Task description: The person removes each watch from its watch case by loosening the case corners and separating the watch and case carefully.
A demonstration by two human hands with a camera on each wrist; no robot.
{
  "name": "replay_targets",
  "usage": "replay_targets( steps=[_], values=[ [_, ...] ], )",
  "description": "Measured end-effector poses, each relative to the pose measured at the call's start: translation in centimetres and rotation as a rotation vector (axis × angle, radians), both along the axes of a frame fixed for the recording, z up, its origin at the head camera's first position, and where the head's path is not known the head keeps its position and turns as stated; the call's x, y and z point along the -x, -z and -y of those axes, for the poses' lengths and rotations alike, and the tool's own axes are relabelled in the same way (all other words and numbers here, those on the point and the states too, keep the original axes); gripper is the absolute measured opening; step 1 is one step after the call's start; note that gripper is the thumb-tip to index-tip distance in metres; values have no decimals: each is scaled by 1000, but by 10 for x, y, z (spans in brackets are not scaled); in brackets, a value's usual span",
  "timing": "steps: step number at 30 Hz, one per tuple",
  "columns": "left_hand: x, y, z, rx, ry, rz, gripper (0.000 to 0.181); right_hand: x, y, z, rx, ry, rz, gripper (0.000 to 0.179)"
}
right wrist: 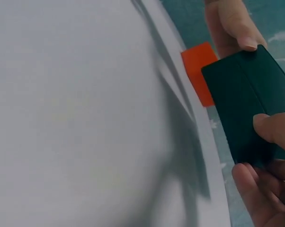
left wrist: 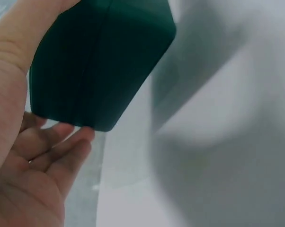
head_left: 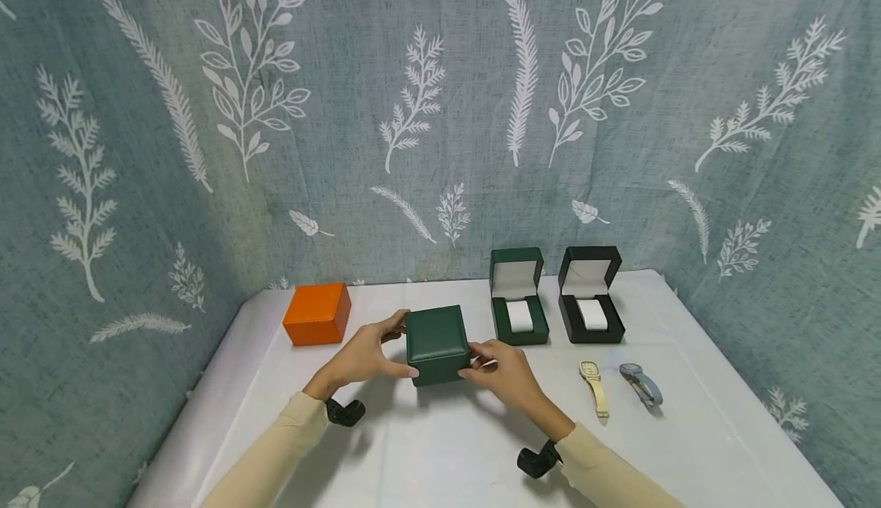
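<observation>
A closed dark green watch box [head_left: 437,340] is held up between both hands over the middle of the table. My left hand [head_left: 365,351] grips its left side, thumb at the front corner and fingers round the back. On the other side, my right hand [head_left: 505,374] holds the lower right corner between thumb and fingers. The left wrist view shows the box's dark face [left wrist: 100,61] with fingertips at its edge. In the right wrist view the right thumb [right wrist: 275,127] presses on the box near the lid seam. The inside of the box is hidden.
A closed orange box [head_left: 316,315] stands at the back left. Two open boxes, one green [head_left: 519,320] and one black [head_left: 592,317], show white cushions at the back right. Before them lie a gold watch [head_left: 594,391] and a blue-grey watch [head_left: 642,385]. Patterned cloth [head_left: 344,148] hangs behind the white table.
</observation>
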State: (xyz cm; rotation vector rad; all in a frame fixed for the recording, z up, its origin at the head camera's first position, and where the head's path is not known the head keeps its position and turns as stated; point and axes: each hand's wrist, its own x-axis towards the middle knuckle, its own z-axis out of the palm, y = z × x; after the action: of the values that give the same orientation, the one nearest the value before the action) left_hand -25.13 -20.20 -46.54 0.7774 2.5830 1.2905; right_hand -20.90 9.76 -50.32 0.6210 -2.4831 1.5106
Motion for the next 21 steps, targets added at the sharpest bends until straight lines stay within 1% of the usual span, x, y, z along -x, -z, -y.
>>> replay_targets(
  steps=[3, 8, 12, 14, 19, 21],
  values=[
    [-9, 4, -8, 12, 17, -35, 115, -12, 0, -8, -10, -5, -4, 45],
    [-25, 10, -22, 13, 48, -61, 116, -30, 4, -22, -16, -27, -5, 41],
    [-37, 14, -32, 3, 57, -69, 117, -41, 9, -32, -31, -45, 4, 40],
    [-43, 17, -38, -4, 60, -75, 113, -46, 10, -38, -37, -47, 12, 40],
    [-54, 24, -50, -30, 85, -77, 106, -58, 13, -50, -44, -57, 25, 40],
    [-57, 25, -53, -36, 95, -77, 107, -62, 14, -54, -33, -66, 26, 40]
  ],
)
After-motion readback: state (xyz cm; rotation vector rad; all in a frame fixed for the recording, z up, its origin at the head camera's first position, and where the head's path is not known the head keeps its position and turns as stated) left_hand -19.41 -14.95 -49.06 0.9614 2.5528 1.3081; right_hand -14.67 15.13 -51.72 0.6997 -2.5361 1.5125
